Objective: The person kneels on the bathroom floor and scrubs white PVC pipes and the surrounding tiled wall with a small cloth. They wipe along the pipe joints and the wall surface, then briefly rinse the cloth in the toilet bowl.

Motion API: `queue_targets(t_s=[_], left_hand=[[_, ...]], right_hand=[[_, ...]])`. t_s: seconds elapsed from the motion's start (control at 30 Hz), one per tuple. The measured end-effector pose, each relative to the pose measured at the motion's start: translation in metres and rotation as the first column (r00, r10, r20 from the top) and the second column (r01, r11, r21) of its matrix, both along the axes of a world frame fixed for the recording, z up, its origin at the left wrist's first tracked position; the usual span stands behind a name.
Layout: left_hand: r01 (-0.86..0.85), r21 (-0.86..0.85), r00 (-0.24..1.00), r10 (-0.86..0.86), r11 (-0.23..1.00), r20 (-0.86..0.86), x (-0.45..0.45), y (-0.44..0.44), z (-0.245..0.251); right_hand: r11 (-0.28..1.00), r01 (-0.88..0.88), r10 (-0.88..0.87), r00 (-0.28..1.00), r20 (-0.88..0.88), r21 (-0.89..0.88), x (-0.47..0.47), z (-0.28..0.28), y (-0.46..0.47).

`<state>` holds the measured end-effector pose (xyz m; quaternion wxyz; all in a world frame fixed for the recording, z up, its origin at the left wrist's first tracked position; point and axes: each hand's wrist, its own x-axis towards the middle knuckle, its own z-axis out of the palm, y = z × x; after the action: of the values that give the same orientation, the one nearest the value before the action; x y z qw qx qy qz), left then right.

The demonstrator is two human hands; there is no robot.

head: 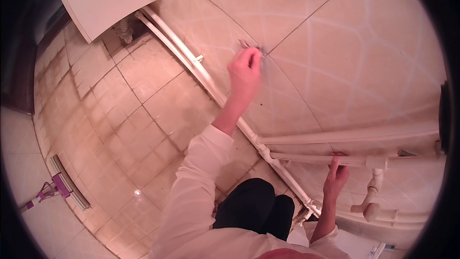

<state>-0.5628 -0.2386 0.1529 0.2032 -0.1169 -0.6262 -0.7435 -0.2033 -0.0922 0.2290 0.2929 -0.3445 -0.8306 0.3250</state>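
My left hand (246,70) is raised against the beige tiled wall (345,79), its fingers bent close together. A small, thin crumpled scrap (245,44) sticks out at its fingertips, beside a blurred dark spot near the corner where the tile joints meet. What the scrap is made of cannot be made out. Lower on the right, my right hand (336,178) grips a white plastic pipe (309,157) that runs along the wall, with the thumb in front and the fingers partly hidden behind it. A second white pipe (345,135) runs just above.
White pipes (210,81) follow the wall's foot. A white cabinet (115,0) with a corrugated hose (124,28) below it stands at upper left. A purple squeeze mop (63,186) lies on the wet tiled floor (118,122). A pipe elbow (371,211) juts out at right.
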Motion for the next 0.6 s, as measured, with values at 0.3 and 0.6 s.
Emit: queue_targets(t_s=[0.3,0.6], left_hand=[[0.025,0.074,0.995,-0.032,0.997,0.096,0.0,0.001,0.003],[0.103,0.133,0.991,-0.114,0.986,0.076,0.006,0.011,-0.018]], right_hand=[[0.999,0.011,-0.014,0.998,-0.063,-0.047,-0.002,-0.001,-0.002],[0.998,-0.005,0.0,0.996,-0.085,-0.059,0.0,-0.003,0.001]])
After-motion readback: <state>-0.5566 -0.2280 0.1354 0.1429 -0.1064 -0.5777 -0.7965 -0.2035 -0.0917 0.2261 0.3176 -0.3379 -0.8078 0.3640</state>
